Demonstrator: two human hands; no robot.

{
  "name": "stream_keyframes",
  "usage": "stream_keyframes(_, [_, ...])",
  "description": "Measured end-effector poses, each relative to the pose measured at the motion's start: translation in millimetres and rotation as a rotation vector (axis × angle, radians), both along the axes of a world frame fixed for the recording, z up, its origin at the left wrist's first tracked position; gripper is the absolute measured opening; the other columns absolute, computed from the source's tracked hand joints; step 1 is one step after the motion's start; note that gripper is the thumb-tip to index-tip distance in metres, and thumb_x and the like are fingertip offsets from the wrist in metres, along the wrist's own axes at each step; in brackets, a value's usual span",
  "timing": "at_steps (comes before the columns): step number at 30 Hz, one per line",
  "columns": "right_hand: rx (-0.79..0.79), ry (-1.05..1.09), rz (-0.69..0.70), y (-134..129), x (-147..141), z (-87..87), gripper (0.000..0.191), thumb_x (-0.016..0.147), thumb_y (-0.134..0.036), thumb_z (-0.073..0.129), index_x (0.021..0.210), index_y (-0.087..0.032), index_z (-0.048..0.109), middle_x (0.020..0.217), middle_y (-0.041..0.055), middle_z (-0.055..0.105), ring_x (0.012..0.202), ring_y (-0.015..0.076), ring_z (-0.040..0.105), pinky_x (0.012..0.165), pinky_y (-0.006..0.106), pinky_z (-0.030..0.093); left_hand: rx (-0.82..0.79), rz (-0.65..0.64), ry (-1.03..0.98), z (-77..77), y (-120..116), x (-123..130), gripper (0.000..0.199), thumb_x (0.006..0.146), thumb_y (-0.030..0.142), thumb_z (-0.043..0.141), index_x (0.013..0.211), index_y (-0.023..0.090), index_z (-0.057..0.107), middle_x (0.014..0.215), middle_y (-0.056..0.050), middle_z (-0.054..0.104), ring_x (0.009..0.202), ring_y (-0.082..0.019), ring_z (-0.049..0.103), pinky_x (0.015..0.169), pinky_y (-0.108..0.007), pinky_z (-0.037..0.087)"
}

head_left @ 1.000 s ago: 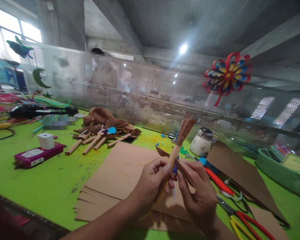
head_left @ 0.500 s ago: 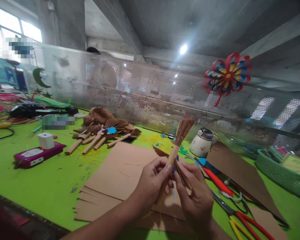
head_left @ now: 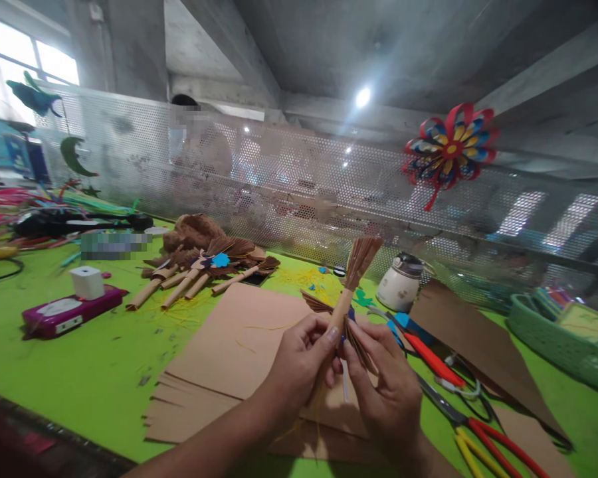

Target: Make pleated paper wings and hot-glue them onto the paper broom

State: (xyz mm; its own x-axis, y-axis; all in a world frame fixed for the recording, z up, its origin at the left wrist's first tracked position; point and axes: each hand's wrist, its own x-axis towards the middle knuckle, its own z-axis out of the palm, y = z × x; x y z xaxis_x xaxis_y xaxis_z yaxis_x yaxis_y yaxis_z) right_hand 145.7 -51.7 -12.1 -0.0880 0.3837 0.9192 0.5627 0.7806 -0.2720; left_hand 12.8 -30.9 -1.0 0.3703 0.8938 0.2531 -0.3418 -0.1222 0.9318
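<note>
Above a stack of brown paper sheets (head_left: 259, 312), my left hand (head_left: 303, 358) is closed around a rolled brown paper tube (head_left: 342, 307), whose upper end spreads into a fringed paper tuft (head_left: 363, 260). My right hand (head_left: 386, 382) pinches at the tube's right side, where a pleated brown paper fan (head_left: 361, 348) and a small blue piece show between the hands. Another part of the fan sticks out to the left behind the tube. Thin yellow strands hang below my hands. The fingertips partly hide where the pieces meet.
Several similar fringed tubes (head_left: 182, 285) lie at the back left, near a purple power strip (head_left: 72, 311). On the right are red-and-yellow-handled scissors (head_left: 471, 425), a red-handled tool (head_left: 433, 358), a white jar (head_left: 398, 287) and a green basket (head_left: 558, 338). A perforated screen (head_left: 279, 179) runs behind.
The whole view has shifted slightly to the left. Both hands keep nearly the same hold on the paper tube and fan.
</note>
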Motion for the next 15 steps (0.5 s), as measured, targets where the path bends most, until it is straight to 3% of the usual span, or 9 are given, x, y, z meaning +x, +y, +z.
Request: stream_keyframes(15, [-0.009, 0.018, 0.015, 1.1, 1.2, 0.8, 0.040, 0.078, -0.002, 0.057, 0.116, -0.013, 0.059, 0.099, 0.0108, 0.059, 0.096, 0.0218, 0.056, 0.082, 0.038, 0.049, -0.013, -0.007, 0.001, -2.4, -0.1, 0.6, 0.026, 0.082, 0.039, 0.055, 0.086, 0.013, 0.054, 0.059, 0.001, 0.056, 0.042, -0.005, 0.045, 0.043, -0.018, 0.036])
